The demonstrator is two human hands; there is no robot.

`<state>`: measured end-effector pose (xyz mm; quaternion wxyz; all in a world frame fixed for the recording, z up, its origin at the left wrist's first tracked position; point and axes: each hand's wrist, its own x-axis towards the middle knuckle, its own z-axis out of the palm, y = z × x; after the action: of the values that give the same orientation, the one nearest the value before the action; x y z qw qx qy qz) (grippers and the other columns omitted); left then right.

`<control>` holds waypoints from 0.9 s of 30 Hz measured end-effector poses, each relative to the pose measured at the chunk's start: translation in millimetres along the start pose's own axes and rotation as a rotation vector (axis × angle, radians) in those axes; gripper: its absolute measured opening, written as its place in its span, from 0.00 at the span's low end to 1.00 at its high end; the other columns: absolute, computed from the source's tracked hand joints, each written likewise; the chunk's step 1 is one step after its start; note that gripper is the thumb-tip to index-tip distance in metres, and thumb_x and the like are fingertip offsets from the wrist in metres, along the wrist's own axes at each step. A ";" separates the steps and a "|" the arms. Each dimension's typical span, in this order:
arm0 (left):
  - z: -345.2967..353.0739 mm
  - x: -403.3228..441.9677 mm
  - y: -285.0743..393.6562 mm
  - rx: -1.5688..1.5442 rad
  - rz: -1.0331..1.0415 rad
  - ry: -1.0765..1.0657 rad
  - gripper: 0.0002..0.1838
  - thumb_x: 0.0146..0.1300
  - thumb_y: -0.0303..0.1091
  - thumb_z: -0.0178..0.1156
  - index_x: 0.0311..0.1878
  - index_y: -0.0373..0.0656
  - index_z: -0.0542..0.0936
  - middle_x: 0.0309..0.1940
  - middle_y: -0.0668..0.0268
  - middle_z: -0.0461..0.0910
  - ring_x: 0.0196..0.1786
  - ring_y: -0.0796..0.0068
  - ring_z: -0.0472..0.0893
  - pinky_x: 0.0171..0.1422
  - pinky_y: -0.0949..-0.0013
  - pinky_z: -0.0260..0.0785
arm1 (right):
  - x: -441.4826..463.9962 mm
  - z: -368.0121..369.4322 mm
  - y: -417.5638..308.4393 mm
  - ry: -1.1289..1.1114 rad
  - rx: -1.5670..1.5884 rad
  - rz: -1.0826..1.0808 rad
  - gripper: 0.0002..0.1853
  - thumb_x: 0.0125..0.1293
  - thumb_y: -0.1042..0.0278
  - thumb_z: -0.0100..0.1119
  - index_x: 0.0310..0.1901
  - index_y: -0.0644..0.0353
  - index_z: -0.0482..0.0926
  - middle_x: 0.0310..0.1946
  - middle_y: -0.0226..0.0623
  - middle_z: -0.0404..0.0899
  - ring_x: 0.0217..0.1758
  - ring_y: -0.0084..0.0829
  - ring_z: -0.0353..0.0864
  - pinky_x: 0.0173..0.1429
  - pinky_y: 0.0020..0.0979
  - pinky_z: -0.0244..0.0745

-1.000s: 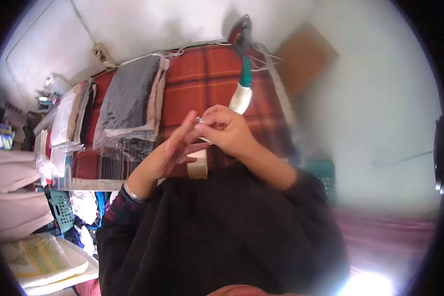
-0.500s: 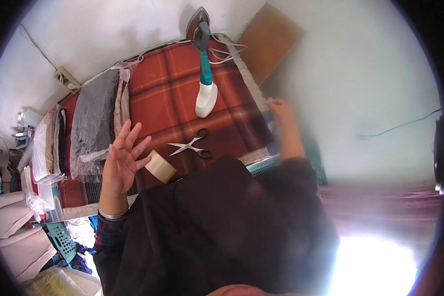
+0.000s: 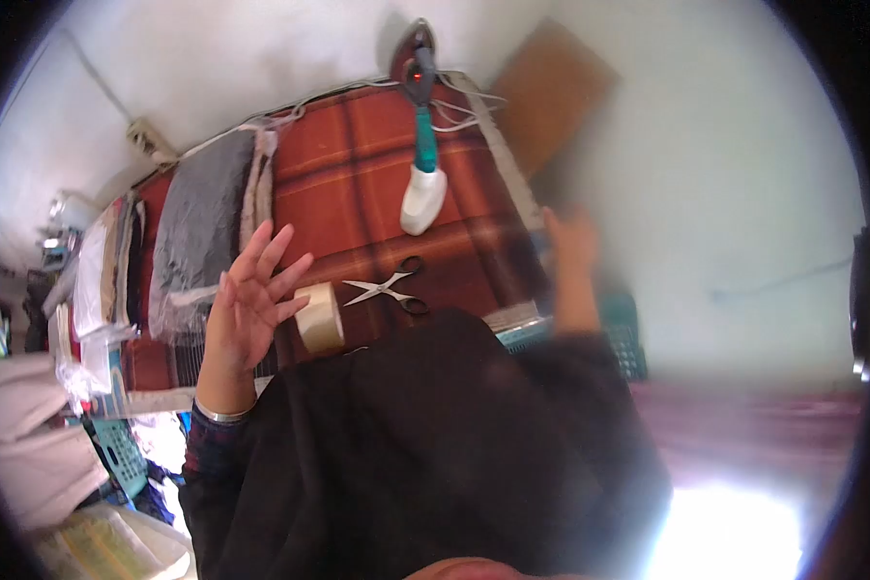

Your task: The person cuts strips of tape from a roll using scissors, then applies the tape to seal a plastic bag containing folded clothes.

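My left hand (image 3: 253, 298) is raised with its fingers spread, holding nothing. Just right of it stands a roll of tape (image 3: 319, 319); one finger overlaps its edge, and whether they touch I cannot tell. Beside the roll lie scissors (image 3: 385, 286) with dark handles, blades apart, on a red-brown checked cloth (image 3: 338, 203). Out past the cloth's right edge, my right hand (image 3: 572, 242) is smeared by motion, its grip unclear. Farther back, a white and teal spray bottle (image 3: 423, 188) lies on the cloth, and behind it an iron (image 3: 418, 72) stands on end.
Grey folded fabric in clear plastic (image 3: 198, 232) lies left on the cloth, with another stack of packed fabric (image 3: 101, 271) beyond it. A power socket (image 3: 152, 142) sits against the wall. Green baskets show below left (image 3: 121, 454) and at the right (image 3: 628, 333). A brown board (image 3: 551, 97) leans behind.
My right hand has dropped slightly and is more blurred. The left stays spread in nearly the same pose. The whole view has shifted a little, moving the table things rightward.
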<state>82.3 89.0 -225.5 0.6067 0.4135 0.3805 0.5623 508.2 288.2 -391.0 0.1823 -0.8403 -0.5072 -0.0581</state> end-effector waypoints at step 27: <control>-21.6 -42.9 21.5 0.584 0.159 -0.038 0.39 0.64 0.57 0.56 0.68 0.36 0.65 0.67 0.55 0.67 0.70 0.64 0.65 0.75 0.60 0.50 | -184.7 -181.8 -194.4 -1.254 1.514 -0.729 0.06 0.67 0.72 0.60 0.40 0.64 0.80 0.40 0.34 0.83 0.43 0.20 0.79 0.49 0.24 0.74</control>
<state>51.0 48.4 -213.6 0.4232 0.6093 0.4811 0.4671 265.8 149.7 -226.5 0.3364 -0.1826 -0.6372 0.6689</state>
